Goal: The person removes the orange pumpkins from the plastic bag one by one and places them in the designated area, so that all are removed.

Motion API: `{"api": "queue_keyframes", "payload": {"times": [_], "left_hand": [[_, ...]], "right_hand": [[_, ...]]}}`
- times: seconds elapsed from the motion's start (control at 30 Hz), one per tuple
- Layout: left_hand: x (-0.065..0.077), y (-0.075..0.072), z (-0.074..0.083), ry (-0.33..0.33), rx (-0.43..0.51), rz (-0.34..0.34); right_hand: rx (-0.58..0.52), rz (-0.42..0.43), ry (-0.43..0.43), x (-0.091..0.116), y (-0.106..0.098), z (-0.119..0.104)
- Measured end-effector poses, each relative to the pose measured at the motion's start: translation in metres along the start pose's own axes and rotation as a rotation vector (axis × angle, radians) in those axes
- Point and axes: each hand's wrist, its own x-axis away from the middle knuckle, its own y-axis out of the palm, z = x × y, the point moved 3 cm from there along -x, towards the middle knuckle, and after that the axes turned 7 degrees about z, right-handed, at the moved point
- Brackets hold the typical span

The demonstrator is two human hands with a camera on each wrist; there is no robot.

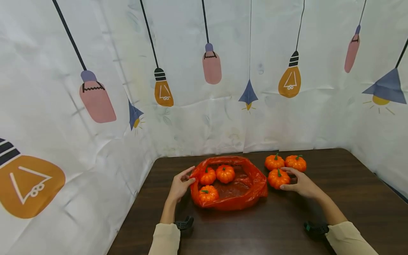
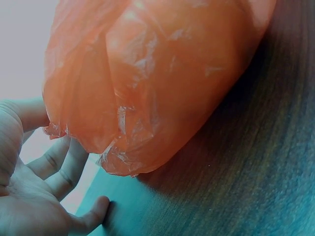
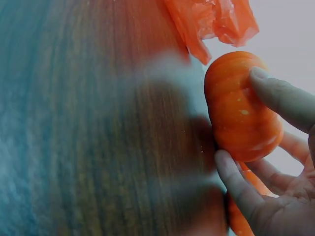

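Note:
A red plastic bag (image 1: 251, 198) lies wide-mouthed on the table, with several small orange pumpkins inside, one of them a pumpkin (image 1: 225, 174) near its far rim. At the bag's left rim my left hand (image 1: 182, 185) pinches the plastic; in the left wrist view the fingers (image 2: 59, 157) pass partly behind the crinkled film. To the right of the bag, my right hand (image 1: 301, 183) holds a small pumpkin (image 1: 278, 179) with a green stem. The right wrist view has the thumb (image 3: 285, 96) against one side of this pumpkin and the other fingers around it.
Behind the held pumpkin, two more pumpkins, a left one (image 1: 274, 162) and a right one (image 1: 295, 163), stand side by side on the dark wooden table (image 1: 242, 233). A white cloth (image 1: 197, 127) printed with lamps hangs around the table's far and side edges.

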Motion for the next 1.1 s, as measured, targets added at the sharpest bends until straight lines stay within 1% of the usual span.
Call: {"api": "queue_keyframes", "payload": {"times": [0.27, 0.4, 0.6, 0.73, 0.9, 1.1], "left_hand": [[0.001, -0.001, 0.003, -0.004, 0.006, 0.005], [-0.001, 0.001, 0.004, 0.006, 0.003, 0.002], [0.0, 0.001, 0.002, 0.001, -0.007, 0.016], [0.002, 0.001, 0.0, 0.0, -0.005, 0.026], [0.002, 0.001, -0.001, 0.008, 0.003, 0.027], [0.001, 0.001, 0.003, 0.017, -0.002, 0.015]], "right_hand": [[-0.001, -0.022, 0.009, -0.002, 0.002, 0.005], [0.001, -0.021, 0.014, -0.001, 0.0, 0.004], [0.013, -0.035, -0.002, -0.005, 0.0, 0.006], [0.005, -0.042, 0.006, -0.009, 0.001, 0.01], [-0.002, -0.054, 0.002, -0.011, 0.001, 0.008], [-0.008, -0.055, 0.015, -0.009, 0.001, 0.007]]}}
